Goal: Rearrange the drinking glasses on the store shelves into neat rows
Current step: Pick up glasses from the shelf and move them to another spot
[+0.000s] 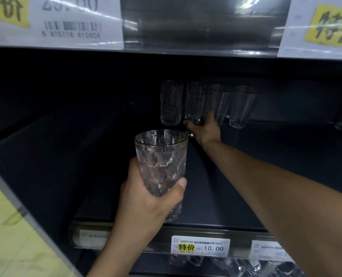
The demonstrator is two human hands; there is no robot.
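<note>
My left hand (146,200) is wrapped round a textured glass (160,156), held upright just above the 10.00 price tag (201,245). Well behind that tag, deep on the dark shelf (202,196), my right hand (205,129) curls its fingers round the foot of a smooth glass (194,108). It stands just beside a second textured glass (171,102).
</note>
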